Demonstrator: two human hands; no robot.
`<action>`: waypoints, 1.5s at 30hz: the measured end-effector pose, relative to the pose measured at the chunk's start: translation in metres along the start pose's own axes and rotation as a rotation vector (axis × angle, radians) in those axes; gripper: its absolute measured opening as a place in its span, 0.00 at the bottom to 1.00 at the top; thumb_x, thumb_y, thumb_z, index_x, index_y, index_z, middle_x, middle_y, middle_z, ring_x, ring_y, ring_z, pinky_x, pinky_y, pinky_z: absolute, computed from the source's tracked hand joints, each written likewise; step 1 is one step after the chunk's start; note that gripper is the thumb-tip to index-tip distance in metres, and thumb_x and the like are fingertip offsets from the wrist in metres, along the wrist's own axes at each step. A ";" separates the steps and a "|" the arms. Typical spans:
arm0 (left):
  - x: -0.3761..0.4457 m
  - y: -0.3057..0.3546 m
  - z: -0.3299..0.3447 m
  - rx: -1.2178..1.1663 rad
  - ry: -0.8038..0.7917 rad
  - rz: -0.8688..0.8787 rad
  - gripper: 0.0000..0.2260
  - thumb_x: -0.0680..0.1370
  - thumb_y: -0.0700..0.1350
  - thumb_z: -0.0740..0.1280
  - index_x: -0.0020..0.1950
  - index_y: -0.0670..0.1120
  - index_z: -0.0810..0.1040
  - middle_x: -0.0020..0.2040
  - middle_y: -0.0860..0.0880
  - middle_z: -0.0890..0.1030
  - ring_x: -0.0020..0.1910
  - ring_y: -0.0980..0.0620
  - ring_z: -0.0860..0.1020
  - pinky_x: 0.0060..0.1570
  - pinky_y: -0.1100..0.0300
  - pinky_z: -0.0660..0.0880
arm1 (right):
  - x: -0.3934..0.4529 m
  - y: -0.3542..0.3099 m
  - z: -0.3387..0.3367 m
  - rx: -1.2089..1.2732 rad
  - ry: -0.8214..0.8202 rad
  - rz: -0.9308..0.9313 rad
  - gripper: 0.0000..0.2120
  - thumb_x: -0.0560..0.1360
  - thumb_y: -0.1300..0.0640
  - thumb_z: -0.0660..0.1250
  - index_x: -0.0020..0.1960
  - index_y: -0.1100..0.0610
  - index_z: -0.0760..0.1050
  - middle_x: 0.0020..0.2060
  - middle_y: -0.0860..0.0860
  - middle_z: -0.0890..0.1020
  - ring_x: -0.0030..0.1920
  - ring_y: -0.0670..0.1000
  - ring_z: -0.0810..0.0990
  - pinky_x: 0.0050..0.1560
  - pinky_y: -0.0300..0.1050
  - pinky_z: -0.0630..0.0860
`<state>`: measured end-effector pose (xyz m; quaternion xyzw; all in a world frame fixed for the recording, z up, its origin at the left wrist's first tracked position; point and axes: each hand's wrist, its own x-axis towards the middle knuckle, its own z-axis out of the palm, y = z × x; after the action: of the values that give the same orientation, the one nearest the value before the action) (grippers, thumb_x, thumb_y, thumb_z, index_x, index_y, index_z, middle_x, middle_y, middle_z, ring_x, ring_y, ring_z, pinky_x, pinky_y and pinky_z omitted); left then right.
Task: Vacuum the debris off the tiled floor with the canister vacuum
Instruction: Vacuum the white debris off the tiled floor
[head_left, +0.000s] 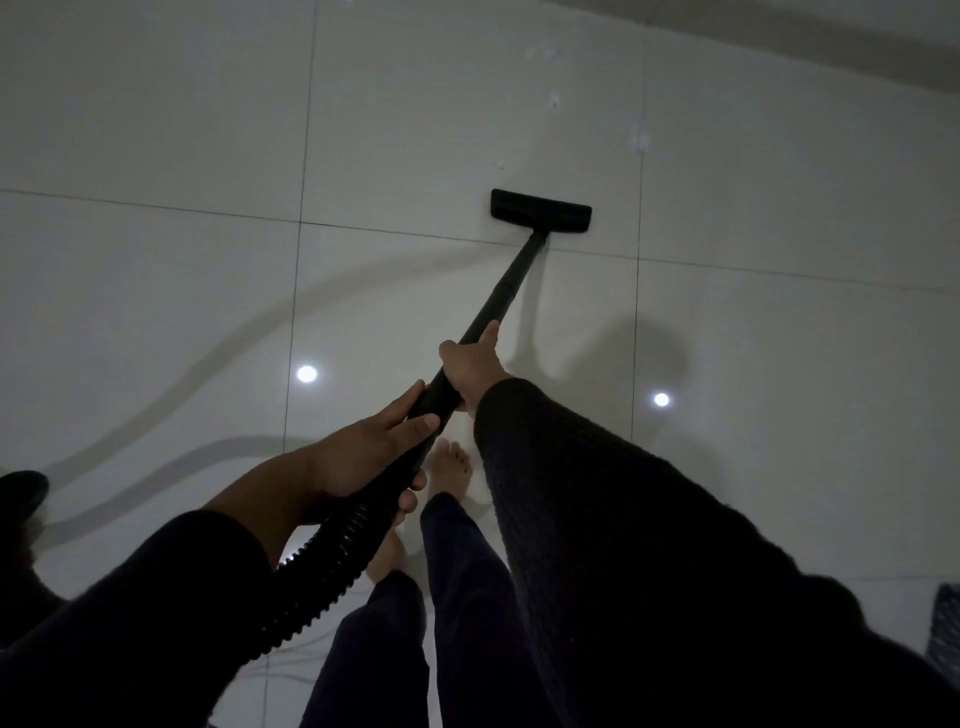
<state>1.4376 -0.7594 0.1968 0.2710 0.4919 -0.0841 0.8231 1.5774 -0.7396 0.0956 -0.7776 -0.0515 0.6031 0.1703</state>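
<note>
Pale glossy tiled floor with dark grout lines, two ceiling-light reflections, pale debris specks in the upper centre. Black floor nozzle flat on the tile at centre, below the specks. Right hand wrapped around the wand. Left hand gripping the handle where the ribbed hose begins. Bare feet beneath.

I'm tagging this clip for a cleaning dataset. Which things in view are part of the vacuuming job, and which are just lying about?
Part of the job:
- floor head
- wand
- ribbed hose
- left hand and right hand, both gripping the wand
- debris specks beyond the head
- tiled floor

Just lying about:
- dark object at the left edge
- patterned item at the right edge
</note>
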 end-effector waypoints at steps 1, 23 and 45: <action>0.002 0.005 -0.003 -0.003 -0.001 0.006 0.28 0.81 0.50 0.59 0.74 0.67 0.49 0.35 0.43 0.73 0.25 0.52 0.74 0.26 0.58 0.74 | 0.003 -0.007 0.000 -0.009 -0.005 -0.002 0.42 0.75 0.55 0.58 0.75 0.40 0.31 0.63 0.59 0.74 0.53 0.60 0.80 0.59 0.58 0.78; 0.054 0.209 -0.115 -0.007 -0.070 -0.010 0.28 0.81 0.49 0.59 0.75 0.67 0.48 0.36 0.42 0.73 0.24 0.51 0.74 0.26 0.60 0.75 | 0.085 -0.221 0.025 0.044 0.031 0.006 0.43 0.74 0.54 0.59 0.74 0.39 0.30 0.64 0.58 0.73 0.55 0.61 0.79 0.59 0.60 0.78; 0.142 0.362 -0.134 -0.016 -0.016 0.009 0.27 0.81 0.51 0.58 0.75 0.67 0.49 0.37 0.43 0.73 0.25 0.53 0.73 0.26 0.60 0.74 | 0.167 -0.380 -0.027 -0.065 0.048 -0.006 0.43 0.76 0.56 0.58 0.74 0.39 0.30 0.63 0.59 0.73 0.53 0.60 0.79 0.59 0.60 0.78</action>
<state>1.5530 -0.3665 0.1573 0.2658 0.4847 -0.0786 0.8296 1.6951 -0.3417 0.0718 -0.7967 -0.0696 0.5819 0.1478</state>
